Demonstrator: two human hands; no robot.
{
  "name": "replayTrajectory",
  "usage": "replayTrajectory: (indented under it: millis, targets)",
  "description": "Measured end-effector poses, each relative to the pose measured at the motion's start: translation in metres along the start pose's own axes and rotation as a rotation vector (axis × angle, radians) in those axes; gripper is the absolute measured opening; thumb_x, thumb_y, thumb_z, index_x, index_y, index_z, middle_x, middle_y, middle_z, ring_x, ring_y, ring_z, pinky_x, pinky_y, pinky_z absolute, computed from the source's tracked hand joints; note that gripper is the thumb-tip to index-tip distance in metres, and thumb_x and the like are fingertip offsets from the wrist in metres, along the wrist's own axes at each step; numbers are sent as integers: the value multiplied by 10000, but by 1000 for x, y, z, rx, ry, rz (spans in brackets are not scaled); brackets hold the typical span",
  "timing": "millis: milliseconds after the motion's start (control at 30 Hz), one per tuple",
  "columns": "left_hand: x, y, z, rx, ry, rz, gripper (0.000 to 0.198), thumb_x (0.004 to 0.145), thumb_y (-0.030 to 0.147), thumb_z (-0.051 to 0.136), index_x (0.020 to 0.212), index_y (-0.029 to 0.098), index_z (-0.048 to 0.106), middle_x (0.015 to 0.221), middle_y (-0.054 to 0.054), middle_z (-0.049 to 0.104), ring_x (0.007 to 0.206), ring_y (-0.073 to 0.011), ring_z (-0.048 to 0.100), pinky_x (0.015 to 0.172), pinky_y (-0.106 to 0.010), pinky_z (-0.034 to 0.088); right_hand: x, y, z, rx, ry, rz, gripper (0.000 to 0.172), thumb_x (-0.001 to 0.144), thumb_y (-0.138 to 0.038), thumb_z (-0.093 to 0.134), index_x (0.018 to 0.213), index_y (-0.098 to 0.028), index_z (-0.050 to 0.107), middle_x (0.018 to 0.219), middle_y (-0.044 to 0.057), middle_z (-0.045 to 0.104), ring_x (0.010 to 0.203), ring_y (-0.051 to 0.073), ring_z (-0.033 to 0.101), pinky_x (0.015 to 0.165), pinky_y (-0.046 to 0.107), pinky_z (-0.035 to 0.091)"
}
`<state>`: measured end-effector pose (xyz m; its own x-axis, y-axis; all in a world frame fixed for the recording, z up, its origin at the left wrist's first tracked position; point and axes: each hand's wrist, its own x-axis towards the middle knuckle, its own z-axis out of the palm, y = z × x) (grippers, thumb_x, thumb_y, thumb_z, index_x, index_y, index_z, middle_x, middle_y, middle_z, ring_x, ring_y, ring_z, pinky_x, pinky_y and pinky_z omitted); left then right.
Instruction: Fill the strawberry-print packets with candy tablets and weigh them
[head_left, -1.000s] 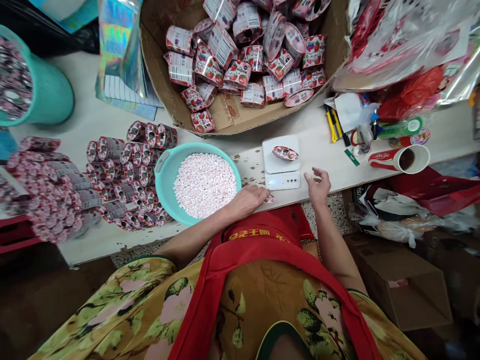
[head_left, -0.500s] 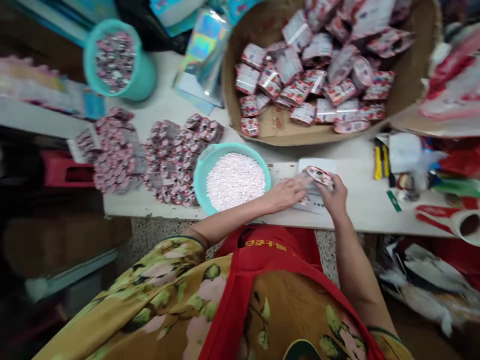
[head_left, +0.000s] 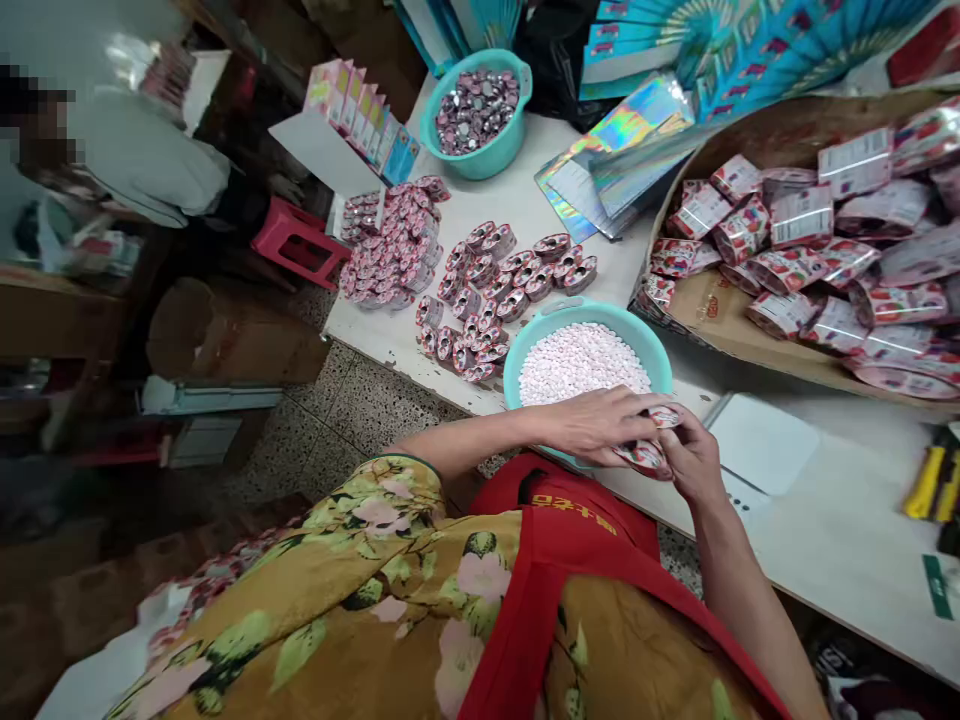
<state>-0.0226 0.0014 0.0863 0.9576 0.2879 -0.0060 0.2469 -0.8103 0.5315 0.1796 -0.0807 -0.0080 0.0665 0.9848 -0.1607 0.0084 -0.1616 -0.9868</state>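
Left hand [head_left: 600, 425] and right hand [head_left: 694, 460] together, fingers of both clamped on a small printed packet [head_left: 643, 458] held beside the near right rim of a turquoise bowl [head_left: 660, 355]. Pale sweets [head_left: 581, 360] fill the bowl. Just right of the hands, a white scale [head_left: 769, 440] rests on the table [head_left: 847, 540]. I see standing packets [head_left: 502, 290] grouped beyond the bowl, to its left; a cardboard box [head_left: 705, 305] of larger packages [head_left: 787, 265] lies to its right. Farther off: a tub [head_left: 487, 160] and red stool [head_left: 300, 240].
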Motion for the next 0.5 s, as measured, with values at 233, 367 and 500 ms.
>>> replayTrajectory:
  millis: [233, 367, 500]
  targets:
    - [-102, -33, -26, -15, 303, -305, 402, 886, 392, 614, 1208, 196, 474, 1450, -169, 423, 1358, -261, 433, 1123, -431, 411, 63, -29, 120, 395, -276, 141, 497, 807, -657, 642, 1100, -255, 633, 1068, 30, 688, 924, 180, 654, 841, 317, 535]
    - [-161, -64, -27, 17, 529, -581, 467, 771, 312, 708, 1164, 216, 476, 1378, -139, 459, 1303, -270, 461, 1081, -444, 440, 92, -42, 201, 532, -293, 207, 658, 763, -776, 578, 1162, -254, 609, 1314, 71, 605, 1141, 226, 611, 937, 375, 531]
    - [-256, -112, -21, -8, 852, -1082, 485, 735, 257, 708, 1143, 205, 451, 1261, -119, 497, 1111, -223, 546, 962, -391, 507, 81, -49, 216, 353, -328, 167, 540, 809, -670, 621, 1165, -263, 620, 1266, 66, 629, 1152, 215, 605, 964, 398, 521]
